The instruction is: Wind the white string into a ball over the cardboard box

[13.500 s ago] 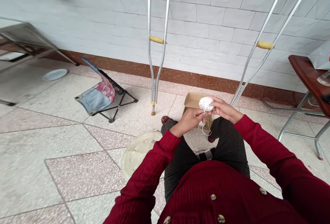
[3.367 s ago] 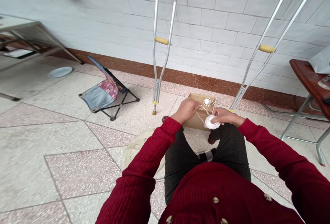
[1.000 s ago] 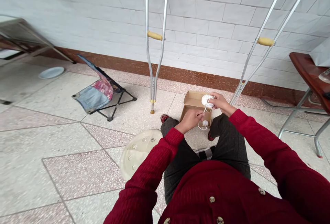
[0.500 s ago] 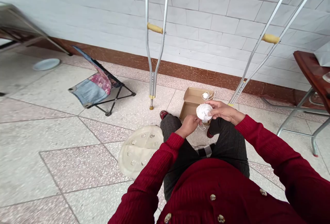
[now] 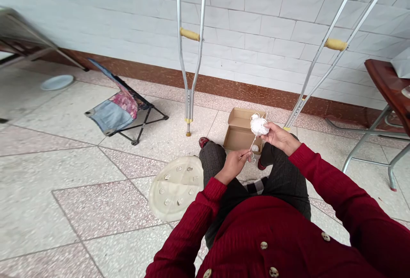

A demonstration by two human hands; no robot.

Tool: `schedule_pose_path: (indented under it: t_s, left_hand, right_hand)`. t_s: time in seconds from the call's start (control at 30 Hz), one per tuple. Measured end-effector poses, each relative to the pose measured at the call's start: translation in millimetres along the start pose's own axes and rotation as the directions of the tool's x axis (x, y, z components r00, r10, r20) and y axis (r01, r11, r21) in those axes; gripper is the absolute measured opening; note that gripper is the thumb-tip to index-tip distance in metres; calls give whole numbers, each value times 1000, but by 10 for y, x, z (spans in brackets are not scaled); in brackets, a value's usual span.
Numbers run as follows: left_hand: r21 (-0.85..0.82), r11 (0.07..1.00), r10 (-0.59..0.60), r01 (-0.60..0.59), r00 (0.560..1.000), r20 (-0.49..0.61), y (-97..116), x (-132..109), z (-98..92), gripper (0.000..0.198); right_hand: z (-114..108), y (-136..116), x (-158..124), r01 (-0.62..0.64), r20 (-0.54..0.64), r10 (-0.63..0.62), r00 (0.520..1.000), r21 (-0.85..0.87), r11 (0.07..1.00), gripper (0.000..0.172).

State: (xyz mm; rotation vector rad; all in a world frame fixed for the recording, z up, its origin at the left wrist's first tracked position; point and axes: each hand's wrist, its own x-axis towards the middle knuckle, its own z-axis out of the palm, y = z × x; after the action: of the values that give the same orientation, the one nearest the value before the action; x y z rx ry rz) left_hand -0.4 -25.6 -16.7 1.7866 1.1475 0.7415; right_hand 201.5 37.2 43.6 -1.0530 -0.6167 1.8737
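My right hand (image 5: 279,136) is closed around the side of a white ball of yarn (image 5: 259,125), held above the open box. Lower and to the left, my left hand (image 5: 235,163) pinches a strand of yarn (image 5: 253,141) that runs up to the ball. Loose loops of the strand hang by the left fingertips. Below the hands lies an open cardboard box (image 5: 235,138) on the floor. Inside it a small whitish ball (image 5: 254,147) shows near the front right corner. Another bit of white yarn sits behind the held ball, partly hidden.
A round cream mat (image 5: 173,188) lies left of my legs. Two crutches, a left one (image 5: 188,86) and a right one (image 5: 303,98), lean on the wall. A low folding chair (image 5: 117,109) stands left, a brown table (image 5: 389,86) right. A pale dish (image 5: 57,82) is far left.
My right hand has raised the yarn ball slightly up and away. My left hand has drawn back and down, so the strand now stretches between the hands. The small ball in the box has come into view.
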Motion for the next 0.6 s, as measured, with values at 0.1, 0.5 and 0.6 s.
schedule_pose_path:
  t_s: [0.1,0.5,0.6]
  left_hand:
    - [-9,1000,-4,4,1000,18,-13,-20,21,37]
    - [514,832,228,-208,973,26,36,774,-522,24]
    - [684,662,322,-305,941,108,271,931,-710,25]
  right_hand:
    - [45,9,-24,-55,-14,56,998,73,996,21]
    - [-64,-90,-353,-79,273,217,937,-439,895,42]
    - [-146,-61,-237,-44,133,172,976,-654,755,41]
